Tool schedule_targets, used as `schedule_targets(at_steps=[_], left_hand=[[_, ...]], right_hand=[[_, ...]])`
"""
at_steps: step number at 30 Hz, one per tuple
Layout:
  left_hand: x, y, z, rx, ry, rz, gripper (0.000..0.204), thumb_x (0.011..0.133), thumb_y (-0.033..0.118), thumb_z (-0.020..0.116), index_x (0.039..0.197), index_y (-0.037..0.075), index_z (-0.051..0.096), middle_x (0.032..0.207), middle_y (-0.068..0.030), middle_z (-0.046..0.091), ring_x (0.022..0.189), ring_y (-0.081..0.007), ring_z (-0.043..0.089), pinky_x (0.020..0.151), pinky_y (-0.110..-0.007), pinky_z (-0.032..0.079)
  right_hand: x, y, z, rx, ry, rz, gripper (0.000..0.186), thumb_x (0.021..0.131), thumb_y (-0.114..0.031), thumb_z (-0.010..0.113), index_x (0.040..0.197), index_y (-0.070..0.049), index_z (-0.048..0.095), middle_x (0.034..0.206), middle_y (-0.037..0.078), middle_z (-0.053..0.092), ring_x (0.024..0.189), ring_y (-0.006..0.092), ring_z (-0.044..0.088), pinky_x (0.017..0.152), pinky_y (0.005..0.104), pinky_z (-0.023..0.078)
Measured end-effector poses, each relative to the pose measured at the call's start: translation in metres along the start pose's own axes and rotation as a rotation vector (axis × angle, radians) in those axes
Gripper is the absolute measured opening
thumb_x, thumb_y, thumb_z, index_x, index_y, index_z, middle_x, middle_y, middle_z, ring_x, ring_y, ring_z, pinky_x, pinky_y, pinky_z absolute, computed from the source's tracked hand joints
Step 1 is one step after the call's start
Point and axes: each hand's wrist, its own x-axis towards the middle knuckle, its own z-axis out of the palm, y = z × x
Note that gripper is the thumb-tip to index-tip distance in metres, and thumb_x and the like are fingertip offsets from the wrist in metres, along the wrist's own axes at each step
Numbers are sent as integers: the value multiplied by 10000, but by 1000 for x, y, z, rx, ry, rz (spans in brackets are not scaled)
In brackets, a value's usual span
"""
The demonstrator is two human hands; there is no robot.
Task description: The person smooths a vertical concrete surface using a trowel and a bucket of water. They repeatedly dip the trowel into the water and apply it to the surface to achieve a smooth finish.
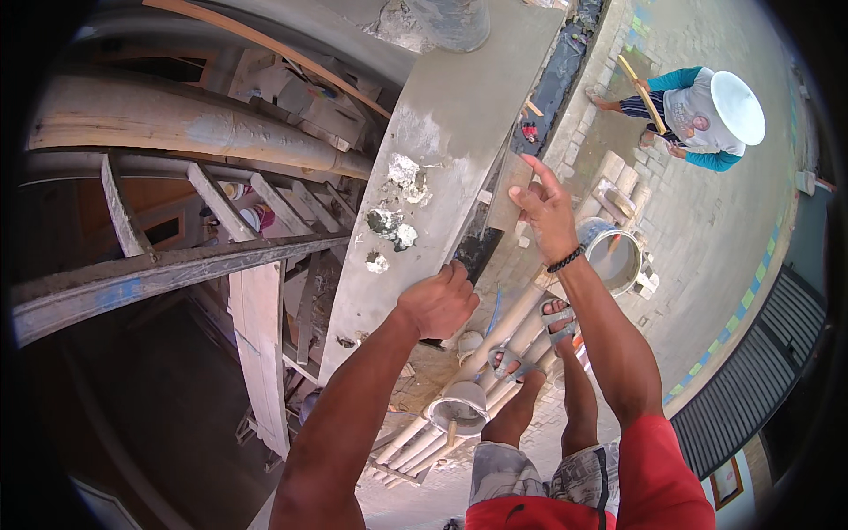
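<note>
Along the middle runs the grey ledge [459,97], left of your right hand [549,219]. At the near edge, your red shirt [667,481] bears a small dark logo [515,511]. Your right index and thumb stand apart beside a tan board [505,196], grip unclear. Your left hand [439,302] curls at the ledge's right edge, by a black strip [477,253]; its hold cannot be told.

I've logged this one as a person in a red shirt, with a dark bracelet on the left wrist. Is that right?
Not quite. The head view shows the dark bracelet on the right wrist; the red shirt is correct.
</note>
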Motion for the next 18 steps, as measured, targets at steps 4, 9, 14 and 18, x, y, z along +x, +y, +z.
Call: schedule_targets(at_steps=[4, 9, 14, 18], left_hand=[[-6, 2, 3, 47, 49, -6, 229, 756, 236, 558, 800, 33, 653, 860, -164, 654, 999, -379, 593, 862, -426, 491], [-3, 2, 4, 22, 27, -17, 253, 764, 267, 581, 824, 34, 660, 880, -159, 656, 1015, -380, 587, 866, -431, 492], [-2, 2, 6, 25, -6, -21, 319, 793, 351, 622, 852, 41, 667, 907, -143, 657, 1052, -380, 568, 890, -432, 479], [-1, 2, 7, 40, -17, -20, 333, 786, 373, 635, 848, 48, 667, 896, -131, 656, 1055, -373, 565, 897, -421, 474]], right_hand=[[-42, -1, -28, -177, 49, 4, 572, 868, -99, 633, 1400, -33, 433, 905, 38, 630, 784, 87, 568, 714, 249, 476], [3, -103, -49, -757, 225, -618, 534, 864, -86, 593, 1375, -28, 451, 1098, 225, 651, 955, 293, 656, 852, 387, 503], [48, -168, -33, -1369, 108, -899, 481, 829, -124, 570, 1295, -14, 522, 1123, 211, 630, 1013, 393, 584, 931, 452, 446], [46, -154, -23, -1466, -43, -827, 485, 806, -56, 556, 1288, -20, 516, 1007, 187, 624, 907, 372, 552, 840, 447, 463]])
